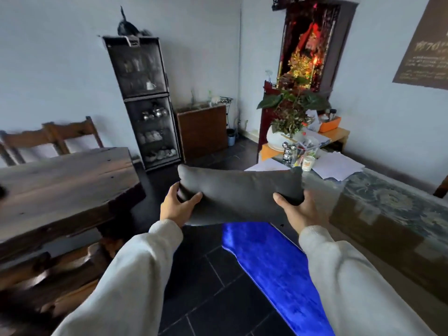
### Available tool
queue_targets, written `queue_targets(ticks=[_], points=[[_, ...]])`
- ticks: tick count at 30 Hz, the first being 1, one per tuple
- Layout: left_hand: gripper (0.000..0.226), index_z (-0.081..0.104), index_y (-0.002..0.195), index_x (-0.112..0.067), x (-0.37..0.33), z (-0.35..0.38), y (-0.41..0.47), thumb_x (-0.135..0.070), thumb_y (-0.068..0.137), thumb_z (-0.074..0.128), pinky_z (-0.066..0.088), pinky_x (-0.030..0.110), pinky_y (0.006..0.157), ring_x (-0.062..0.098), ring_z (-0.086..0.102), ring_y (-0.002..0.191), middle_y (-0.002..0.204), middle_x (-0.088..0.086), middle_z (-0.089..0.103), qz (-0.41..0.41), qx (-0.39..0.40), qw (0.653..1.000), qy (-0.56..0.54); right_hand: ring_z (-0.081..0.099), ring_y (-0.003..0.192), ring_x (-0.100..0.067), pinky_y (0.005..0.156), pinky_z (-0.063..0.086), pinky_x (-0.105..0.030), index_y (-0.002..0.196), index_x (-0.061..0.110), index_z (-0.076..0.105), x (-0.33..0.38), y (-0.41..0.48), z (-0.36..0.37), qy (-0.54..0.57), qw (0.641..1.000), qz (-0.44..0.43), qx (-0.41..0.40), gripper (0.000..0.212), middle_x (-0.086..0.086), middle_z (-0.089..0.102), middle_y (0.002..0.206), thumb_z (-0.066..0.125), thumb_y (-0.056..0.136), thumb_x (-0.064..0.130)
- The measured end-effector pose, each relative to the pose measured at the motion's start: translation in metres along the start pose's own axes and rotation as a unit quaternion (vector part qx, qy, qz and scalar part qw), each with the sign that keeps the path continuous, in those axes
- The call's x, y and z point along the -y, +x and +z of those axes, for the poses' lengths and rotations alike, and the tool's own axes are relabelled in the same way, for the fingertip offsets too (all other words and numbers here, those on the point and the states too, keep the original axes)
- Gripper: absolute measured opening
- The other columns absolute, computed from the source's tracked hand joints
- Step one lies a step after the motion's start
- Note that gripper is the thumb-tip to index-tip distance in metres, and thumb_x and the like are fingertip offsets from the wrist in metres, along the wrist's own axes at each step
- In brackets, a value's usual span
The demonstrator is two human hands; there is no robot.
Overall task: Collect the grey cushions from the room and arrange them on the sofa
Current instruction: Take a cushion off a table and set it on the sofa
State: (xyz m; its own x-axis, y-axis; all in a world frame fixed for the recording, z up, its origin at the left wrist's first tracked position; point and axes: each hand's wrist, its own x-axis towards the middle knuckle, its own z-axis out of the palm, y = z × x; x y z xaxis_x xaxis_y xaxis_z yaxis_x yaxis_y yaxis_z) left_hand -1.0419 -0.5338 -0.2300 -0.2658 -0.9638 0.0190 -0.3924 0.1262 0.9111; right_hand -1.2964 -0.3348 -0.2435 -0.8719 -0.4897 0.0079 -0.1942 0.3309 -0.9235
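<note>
Between wooden table (65,187) and glass table (388,202), my left hand (178,207) and right hand (299,212) clamp the grey cushion (240,190) ends, keeping it level for carrying.

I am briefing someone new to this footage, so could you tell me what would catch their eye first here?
The grey cushion at centre, held out at each end by the left hand and right hand. Below it, a vivid blue cloth runs across the dark floor. In the far right corner, a lit red and gold shrine glows.
</note>
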Motion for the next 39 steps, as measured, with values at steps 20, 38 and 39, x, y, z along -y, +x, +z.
queue_targets(ticks=[20,38,39], points=[[0.112,0.058,0.146,-0.02,0.179,-0.583,-0.174,-0.069,0.048,0.081,0.052,0.048,0.109,0.03,0.067,0.122,0.133,0.009,0.071,-0.073,-0.408,0.91,-0.023,0.063,0.1,-0.019,0.092,0.05,-0.035,0.115,0.029,0.056,0.259,-0.365,0.44,0.092,0.905,-0.17,0.379,0.061,0.02,0.06,0.097,0.089,0.072,0.056],[0.071,0.058,0.146,-0.029,0.263,-0.768,-0.385,-0.04,0.082,0.088,0.05,0.044,0.11,0.025,0.066,0.122,0.132,0.005,0.07,-0.224,-0.703,0.675,0.017,0.064,0.118,-0.026,0.106,0.05,-0.041,0.139,0.021,0.058,0.367,-0.684,0.665,0.086,0.664,-0.318,0.671,0.085,-0.002,0.068,0.129,0.087,0.069,0.06],[0.072,0.058,0.146,-0.029,0.266,-0.769,-0.401,-0.042,0.081,0.088,0.05,0.043,0.111,0.024,0.066,0.123,0.132,0.004,0.07,-0.23,-0.718,0.657,0.015,0.064,0.119,-0.026,0.107,0.05,-0.042,0.139,0.022,0.058,0.368,-0.704,0.67,0.087,0.647,-0.325,0.685,0.086,-0.002,0.068,0.129,0.087,0.069,0.061]])
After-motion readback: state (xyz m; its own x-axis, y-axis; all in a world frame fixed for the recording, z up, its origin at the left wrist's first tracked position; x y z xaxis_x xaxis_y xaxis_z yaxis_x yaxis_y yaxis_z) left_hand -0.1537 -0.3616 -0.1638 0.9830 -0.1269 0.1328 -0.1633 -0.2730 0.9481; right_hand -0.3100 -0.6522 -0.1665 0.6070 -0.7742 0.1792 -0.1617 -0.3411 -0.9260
